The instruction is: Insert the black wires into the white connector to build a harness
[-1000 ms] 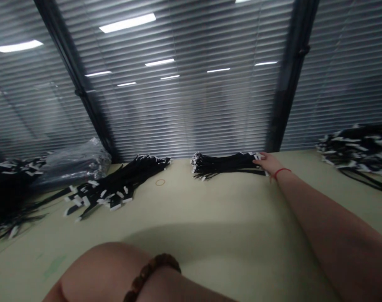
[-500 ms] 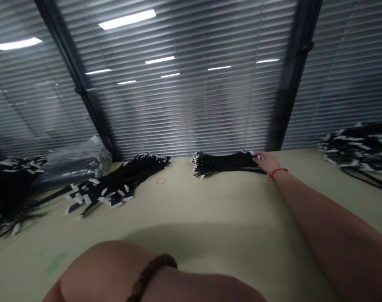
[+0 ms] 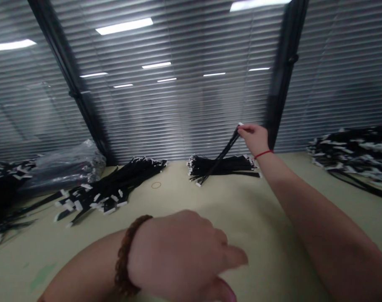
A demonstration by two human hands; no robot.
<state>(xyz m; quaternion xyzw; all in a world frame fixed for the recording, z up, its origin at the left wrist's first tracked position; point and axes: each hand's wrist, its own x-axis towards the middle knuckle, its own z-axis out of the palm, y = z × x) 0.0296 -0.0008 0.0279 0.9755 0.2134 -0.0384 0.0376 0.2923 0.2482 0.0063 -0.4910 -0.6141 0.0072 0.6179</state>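
Note:
My right hand, with a red string at the wrist, pinches the white-tipped upper end of a black cable. That cable slants down to the left, its lower white end in front of a bundle of black cables lying by the window. My left hand, wearing a brown bead bracelet, is close to the camera over the table. Its thumb and index finger are apart with nothing seen between them; the other fingers are curled and partly hidden.
Black cables with white ends lie left of centre, beside plastic-wrapped bundles. Another cable pile is at the right. A rubber band rests on the pale table. Blinds stand behind.
My right hand has risen from the middle bundle, lifting one end of a black cable. My left hand has come into fuller view, moving up and right.

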